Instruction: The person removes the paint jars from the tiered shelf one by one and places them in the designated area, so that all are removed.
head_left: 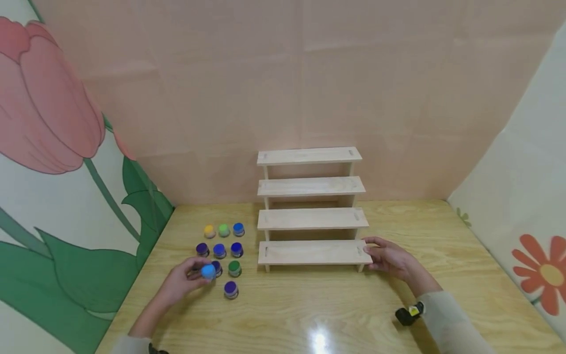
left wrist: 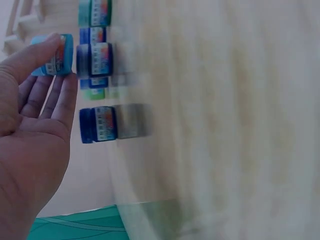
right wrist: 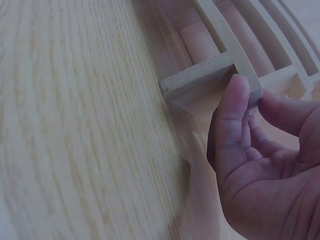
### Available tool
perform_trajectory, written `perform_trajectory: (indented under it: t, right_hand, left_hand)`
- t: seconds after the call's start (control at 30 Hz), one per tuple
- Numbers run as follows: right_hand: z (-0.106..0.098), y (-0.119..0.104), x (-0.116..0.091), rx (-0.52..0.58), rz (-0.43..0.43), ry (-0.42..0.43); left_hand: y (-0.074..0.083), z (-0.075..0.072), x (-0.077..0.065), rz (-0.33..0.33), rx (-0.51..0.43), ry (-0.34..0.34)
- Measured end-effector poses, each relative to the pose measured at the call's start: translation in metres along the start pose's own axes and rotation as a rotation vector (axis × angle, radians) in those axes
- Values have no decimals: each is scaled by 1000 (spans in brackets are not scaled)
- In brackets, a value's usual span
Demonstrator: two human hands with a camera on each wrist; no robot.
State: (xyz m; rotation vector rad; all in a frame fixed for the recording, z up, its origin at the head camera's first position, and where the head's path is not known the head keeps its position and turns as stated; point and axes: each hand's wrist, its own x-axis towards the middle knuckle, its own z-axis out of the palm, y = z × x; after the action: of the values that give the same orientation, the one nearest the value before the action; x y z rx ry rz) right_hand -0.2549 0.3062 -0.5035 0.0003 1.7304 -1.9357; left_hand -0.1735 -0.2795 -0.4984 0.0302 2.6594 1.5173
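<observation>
A small paint jar with a light blue lid (head_left: 208, 272) is pinched between the thumb and fingers of my left hand (head_left: 180, 282). In the left wrist view that jar (left wrist: 64, 55) is held above the table, its label partly under the thumb. Just beyond it stands a dark purple-lidded jar (head_left: 217, 268), partly hidden. My right hand (head_left: 389, 256) pinches the right end of the lowest step of a pale wooden tiered rack (head_left: 313, 251). The right wrist view shows thumb and fingertips on that step's corner (right wrist: 254, 95).
Several more jars stand in loose rows left of the rack, among them a yellow one (head_left: 210, 231), a green one (head_left: 235, 268) and a purple one (head_left: 231, 289) nearest the front. Behind the wood-grain table (head_left: 283, 314) rises a pinkish backdrop (head_left: 283, 98). Floral panels flank both sides.
</observation>
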Motion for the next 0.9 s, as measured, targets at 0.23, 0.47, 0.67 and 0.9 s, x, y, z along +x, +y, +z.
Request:
perform_trajectory:
  t: [0.23,0.47,0.67,0.9]
  right_hand:
    - [-2,-1,0,4,-2,5]
    - [-2,-1,1,-1,9,25]
    - [-3,1,0,-10,4,41]
    - [-3,-2,-2,-250,-57,86]
  left_hand:
    - [-5,3,-2,-38,-29,-22]
    - [-14,6,-7,-51,-51,-98]
    - [-15,12,-5,-91,17,-79]
    - [-9,14,-2,-118,82,-88]
